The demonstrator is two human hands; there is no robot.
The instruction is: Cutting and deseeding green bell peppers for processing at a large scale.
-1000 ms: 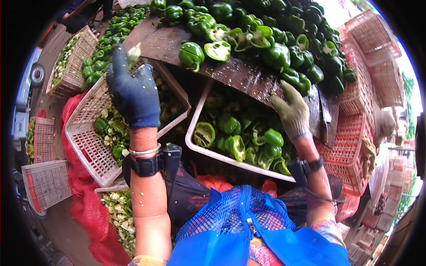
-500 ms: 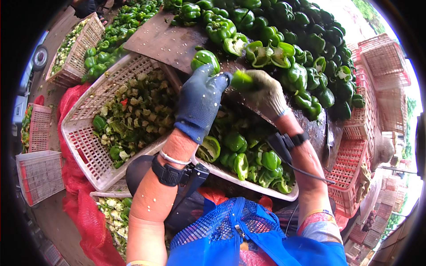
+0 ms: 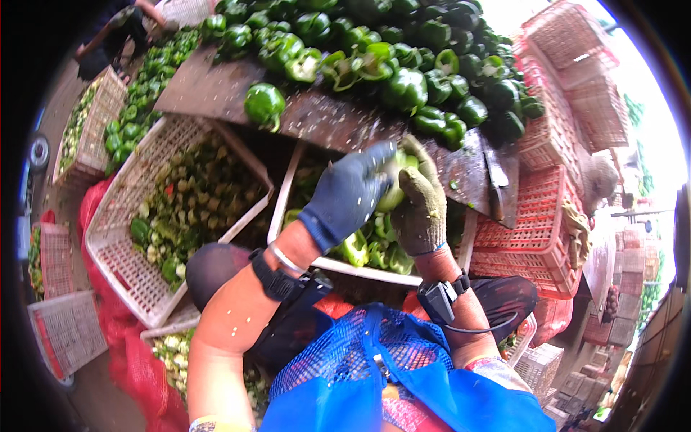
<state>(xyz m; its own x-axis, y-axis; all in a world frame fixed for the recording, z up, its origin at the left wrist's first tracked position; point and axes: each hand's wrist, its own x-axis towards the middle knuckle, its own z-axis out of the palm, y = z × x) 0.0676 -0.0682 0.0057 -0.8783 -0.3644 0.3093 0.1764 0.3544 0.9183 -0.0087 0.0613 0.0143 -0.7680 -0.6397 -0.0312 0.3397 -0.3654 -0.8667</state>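
Note:
My left hand point(image 3: 349, 189), in a blue glove, and my right hand point(image 3: 421, 201), in a dirty light-coloured glove, are closed from both sides on a green bell pepper point(image 3: 393, 190). Fingers cover much of the pepper, so whether it is whole or cut cannot be told. Below it, a white crate point(image 3: 374, 273) holds cut green peppers. Ahead of my left hand, a single green pepper point(image 3: 264, 103) lies at the near edge of the dark board point(image 3: 209, 86). A knife point(image 3: 495, 173) rests on the board's right end, apart from my right hand.
A large heap of green peppers point(image 3: 432, 36) covers the board's far side. To the left stands a white crate point(image 3: 119, 237) of cut-out cores and scraps, beside red netting point(image 3: 101, 252). Red crates point(image 3: 529, 245) are stacked at right. Another person point(image 3: 119, 32) is at the far left.
My hands have come together on the pepper, nearer my body. My left hand has moved away from the lone pepper on the board. The view has shifted, bringing the knife into clearer sight.

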